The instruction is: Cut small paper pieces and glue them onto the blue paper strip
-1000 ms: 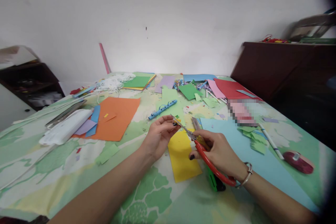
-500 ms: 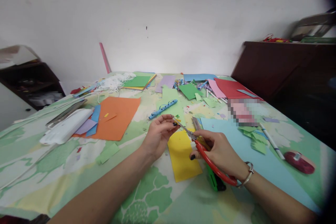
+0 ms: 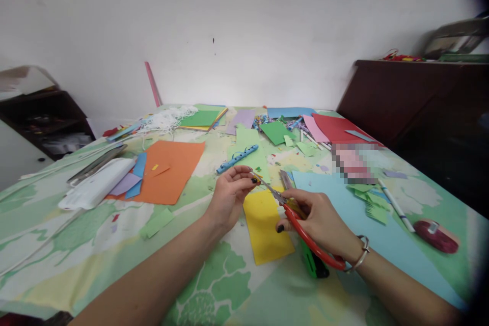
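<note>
Red-handled scissors (image 3: 305,237) are in my right hand (image 3: 319,219), their blades pointing up and left. The blade tips reach the fingertips of my left hand (image 3: 233,196), which pinch a tiny yellow paper piece (image 3: 256,178). Below the blades a yellow sheet (image 3: 269,229) lies on the tablecloth. A green cutter (image 3: 314,261) rests under the scissors, partly hidden by my right hand. Just beyond my left hand is a rolled blue paper tube (image 3: 237,158) with dark marks.
An orange sheet (image 3: 171,168) and a white case (image 3: 97,183) lie on the left. To the right are a light blue sheet (image 3: 367,224), a marker (image 3: 396,206) and a dark red object (image 3: 435,236). Green paper scraps (image 3: 374,206) and coloured sheets lie farther back.
</note>
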### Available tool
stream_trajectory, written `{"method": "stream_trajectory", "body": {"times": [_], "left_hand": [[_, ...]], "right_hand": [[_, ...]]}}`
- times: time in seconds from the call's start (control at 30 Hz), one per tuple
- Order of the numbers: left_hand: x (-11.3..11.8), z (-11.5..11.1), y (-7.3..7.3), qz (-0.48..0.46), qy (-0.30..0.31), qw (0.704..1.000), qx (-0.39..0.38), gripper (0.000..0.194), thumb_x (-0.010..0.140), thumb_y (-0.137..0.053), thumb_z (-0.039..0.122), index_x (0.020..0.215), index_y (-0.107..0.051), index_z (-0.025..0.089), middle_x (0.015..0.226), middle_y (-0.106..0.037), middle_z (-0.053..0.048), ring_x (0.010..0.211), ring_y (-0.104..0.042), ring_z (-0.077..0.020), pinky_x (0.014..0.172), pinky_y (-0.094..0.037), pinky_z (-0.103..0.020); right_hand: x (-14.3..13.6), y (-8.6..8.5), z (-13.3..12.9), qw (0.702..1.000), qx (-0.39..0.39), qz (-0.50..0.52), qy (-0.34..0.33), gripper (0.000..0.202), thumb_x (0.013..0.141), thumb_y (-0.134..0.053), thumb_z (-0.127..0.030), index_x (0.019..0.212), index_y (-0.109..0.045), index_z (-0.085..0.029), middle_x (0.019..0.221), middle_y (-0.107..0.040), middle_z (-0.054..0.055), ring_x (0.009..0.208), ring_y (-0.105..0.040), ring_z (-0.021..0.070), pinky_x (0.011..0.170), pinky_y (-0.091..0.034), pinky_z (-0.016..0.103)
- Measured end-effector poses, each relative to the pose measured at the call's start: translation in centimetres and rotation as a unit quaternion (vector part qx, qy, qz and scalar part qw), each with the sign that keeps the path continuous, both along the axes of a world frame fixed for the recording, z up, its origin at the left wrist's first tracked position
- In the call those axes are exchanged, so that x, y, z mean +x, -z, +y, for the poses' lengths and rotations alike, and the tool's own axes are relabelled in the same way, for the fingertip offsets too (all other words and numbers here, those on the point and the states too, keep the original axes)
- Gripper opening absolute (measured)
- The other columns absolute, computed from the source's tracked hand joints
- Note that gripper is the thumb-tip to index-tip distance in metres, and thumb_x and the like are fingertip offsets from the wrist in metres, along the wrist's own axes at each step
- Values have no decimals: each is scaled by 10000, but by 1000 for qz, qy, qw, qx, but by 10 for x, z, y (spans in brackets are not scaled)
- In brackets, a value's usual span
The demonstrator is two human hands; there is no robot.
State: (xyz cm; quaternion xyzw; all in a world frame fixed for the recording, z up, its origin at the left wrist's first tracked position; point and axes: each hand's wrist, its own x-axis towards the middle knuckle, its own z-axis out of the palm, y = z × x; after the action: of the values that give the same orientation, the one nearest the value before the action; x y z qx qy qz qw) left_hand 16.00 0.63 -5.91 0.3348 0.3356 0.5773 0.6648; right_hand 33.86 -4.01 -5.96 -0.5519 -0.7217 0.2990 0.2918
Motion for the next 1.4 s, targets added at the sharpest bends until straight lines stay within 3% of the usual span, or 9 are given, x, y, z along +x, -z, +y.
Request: {"method": "stream_trajectory", "body": {"times": [1.4], "left_hand": [[-1,2,2,58,-30,998,0,240,544,-650,68,762,-578,139,704,-578,-1,700,-567,-123,702,-429,-274]], "right_hand": [[7,-7,5,997,-6,-79,-10,278,654,-641,-357,881,-633,-198,511,-346,-71,500,-264,92,457,-222,214]]}}
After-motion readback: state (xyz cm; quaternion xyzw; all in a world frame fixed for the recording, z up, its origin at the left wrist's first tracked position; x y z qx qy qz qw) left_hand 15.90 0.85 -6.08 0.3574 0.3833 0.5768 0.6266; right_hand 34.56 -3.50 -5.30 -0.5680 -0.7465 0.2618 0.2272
